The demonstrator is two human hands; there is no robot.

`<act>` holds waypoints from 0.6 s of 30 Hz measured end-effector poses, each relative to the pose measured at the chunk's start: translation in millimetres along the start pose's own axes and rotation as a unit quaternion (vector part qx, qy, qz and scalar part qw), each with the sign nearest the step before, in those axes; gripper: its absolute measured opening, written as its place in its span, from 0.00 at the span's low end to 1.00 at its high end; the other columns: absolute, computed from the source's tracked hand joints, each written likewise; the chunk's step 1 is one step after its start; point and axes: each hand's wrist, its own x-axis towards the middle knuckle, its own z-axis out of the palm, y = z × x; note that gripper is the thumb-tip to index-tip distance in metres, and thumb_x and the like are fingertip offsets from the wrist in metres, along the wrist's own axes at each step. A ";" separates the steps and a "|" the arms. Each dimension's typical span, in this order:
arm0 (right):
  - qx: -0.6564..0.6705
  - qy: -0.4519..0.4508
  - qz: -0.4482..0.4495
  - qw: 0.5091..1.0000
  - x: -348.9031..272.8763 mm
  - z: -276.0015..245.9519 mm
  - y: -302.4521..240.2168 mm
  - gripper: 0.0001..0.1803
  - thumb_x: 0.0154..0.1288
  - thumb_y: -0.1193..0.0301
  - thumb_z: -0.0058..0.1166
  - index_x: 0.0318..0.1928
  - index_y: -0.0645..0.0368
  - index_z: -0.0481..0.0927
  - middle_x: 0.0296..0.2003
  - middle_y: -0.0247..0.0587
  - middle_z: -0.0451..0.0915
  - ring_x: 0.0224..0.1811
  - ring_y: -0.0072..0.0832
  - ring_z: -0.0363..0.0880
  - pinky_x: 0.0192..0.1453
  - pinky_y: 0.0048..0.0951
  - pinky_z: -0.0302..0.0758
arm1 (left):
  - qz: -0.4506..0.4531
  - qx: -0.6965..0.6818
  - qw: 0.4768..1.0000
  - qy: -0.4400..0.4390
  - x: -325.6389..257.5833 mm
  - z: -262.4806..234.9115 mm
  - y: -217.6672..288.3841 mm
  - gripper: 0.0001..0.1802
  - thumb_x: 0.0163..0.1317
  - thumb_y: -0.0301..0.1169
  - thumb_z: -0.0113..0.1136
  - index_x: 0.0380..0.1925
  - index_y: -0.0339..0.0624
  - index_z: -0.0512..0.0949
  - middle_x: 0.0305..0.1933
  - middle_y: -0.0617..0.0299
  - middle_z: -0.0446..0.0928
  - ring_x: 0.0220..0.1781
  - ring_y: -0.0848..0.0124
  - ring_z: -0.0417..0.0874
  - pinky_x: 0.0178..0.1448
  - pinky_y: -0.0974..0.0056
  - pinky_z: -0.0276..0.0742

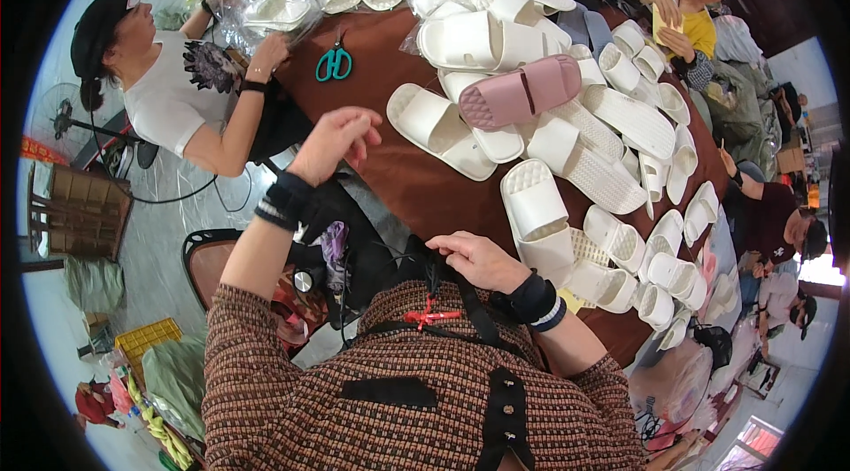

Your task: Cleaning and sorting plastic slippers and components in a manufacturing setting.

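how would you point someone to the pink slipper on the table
Start at the brown table heaped with white slippers. Near the heap's middle, one slipper lies across the others, right of the teal scissors. The pink slipper is the only dusty pink one among white.

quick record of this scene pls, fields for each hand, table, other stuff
left hand: raised over the table edge, fingers curled, nothing seen in it
right hand: at the chest, touching a black strap
table: brown, piled with white slippers
odd one: pink slipper on the pile
tool: teal scissors
others: person at left handling clear bags
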 end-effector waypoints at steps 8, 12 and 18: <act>0.067 0.058 0.073 0.993 2.5 -23.9 -18.8 0.15 0.63 0.77 0.47 0.51 0.63 0.75 0.41 0.41 0.79 0.42 0.24 0.77 0.48 0.23 0.73 | 0.239 -0.122 0.962 -0.044 73.1 11.7 143.8 0.15 0.67 0.37 0.47 0.43 0.36 0.74 0.31 0.62 0.78 0.25 0.77 0.73 0.28 0.71 0.68; 0.127 0.126 0.074 0.981 0.6 -30.4 -20.4 0.13 0.65 0.74 0.49 0.49 0.64 0.74 0.35 0.41 0.80 0.37 0.24 0.77 0.44 0.25 0.74 | 0.250 -0.290 0.922 -0.056 98.3 29.0 234.7 0.06 0.63 0.29 0.53 0.34 0.37 0.75 0.26 0.62 0.77 0.23 0.76 0.74 0.28 0.73 0.73; 0.165 0.155 0.078 0.971 -8.7 -41.3 -29.2 0.14 0.66 0.76 0.48 0.51 0.63 0.73 0.36 0.33 0.78 0.35 0.16 0.75 0.41 0.19 0.73 | 0.279 -0.285 0.913 -0.089 98.0 73.3 301.5 0.08 0.66 0.31 0.47 0.38 0.39 0.74 0.25 0.59 0.76 0.21 0.74 0.72 0.24 0.70 0.70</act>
